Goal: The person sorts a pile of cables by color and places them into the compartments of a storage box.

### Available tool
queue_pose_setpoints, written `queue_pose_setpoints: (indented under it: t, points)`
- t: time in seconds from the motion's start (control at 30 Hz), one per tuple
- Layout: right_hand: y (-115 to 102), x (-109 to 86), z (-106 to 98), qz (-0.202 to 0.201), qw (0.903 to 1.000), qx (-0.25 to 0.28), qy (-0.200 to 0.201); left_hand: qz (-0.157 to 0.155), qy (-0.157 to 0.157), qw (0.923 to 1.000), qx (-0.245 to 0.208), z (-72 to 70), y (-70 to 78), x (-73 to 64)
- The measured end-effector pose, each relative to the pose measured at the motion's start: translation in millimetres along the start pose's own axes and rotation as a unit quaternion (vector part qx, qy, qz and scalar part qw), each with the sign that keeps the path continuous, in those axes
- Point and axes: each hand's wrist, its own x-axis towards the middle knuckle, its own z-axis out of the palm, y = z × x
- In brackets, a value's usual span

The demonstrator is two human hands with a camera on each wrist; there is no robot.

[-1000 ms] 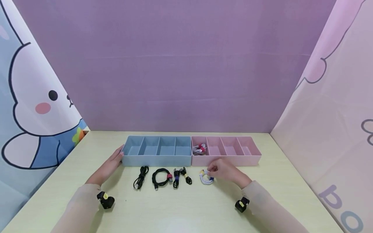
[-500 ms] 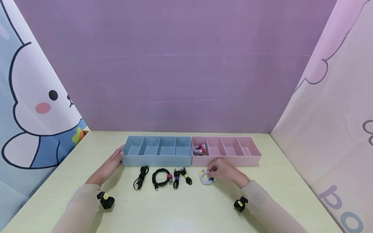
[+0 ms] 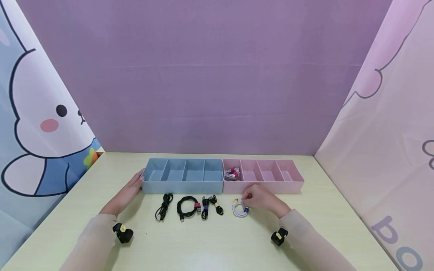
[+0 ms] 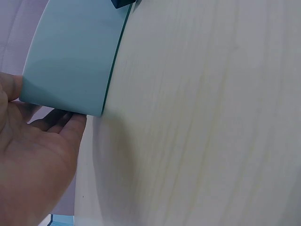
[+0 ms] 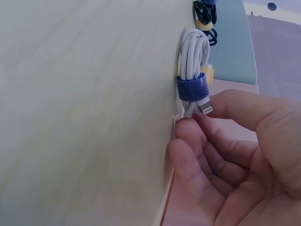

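Observation:
At the left end of the blue divided box [image 3: 182, 187], my left hand [image 3: 126, 192] rests with its fingers extended against the end wall. The left wrist view has the thumb by the box's top edge. My right hand [image 3: 262, 198] pinches the end of a coiled white cable [image 3: 240, 214] between thumb and fingers, in front of the pink divided box [image 3: 283, 187]. A blue strap [image 5: 193, 88] binds this cable, and its flat plug [image 5: 207, 109] sits by the thumb. Behind it a yellow strap [image 5: 207, 75] shows; whether it belongs to a second cable, I cannot tell.
Left of the white cable, several black cables lie in a row: a long bundle [image 3: 164, 206], a red-strapped coil [image 3: 179, 208], and two small bundles. White cables with red straps [image 3: 232, 173] fill the pink box's leftmost compartment. A purple backdrop [image 3: 210, 82] rises behind the table.
The right hand has shifted very slightly right, and the white cable's blue-strapped side has dropped a little toward the near edge. The left hand keeps its place on the blue box.

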Motion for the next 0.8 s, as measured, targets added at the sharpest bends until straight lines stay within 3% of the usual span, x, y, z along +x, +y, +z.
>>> queue_pose_setpoints:
  t: [0.33,0.57,0.8]
  points:
    - [2.2,-3.2,-3.5,-0.002,0.998,0.059,-0.021,-0.004,-0.001,1.0,0.001,-0.6,-0.3,-0.1]
    - [2.0,-2.7,-6.3,-0.015,0.9985,0.052,-0.005,-0.006,-0.001,1.0,0.005,-1.0,1.0,-1.3]
    - [-2.3,-4.7,-10.1,-0.002,0.9988,0.048,0.007,-0.006,-0.001,1.0,0.007,-0.6,2.2,-2.7]
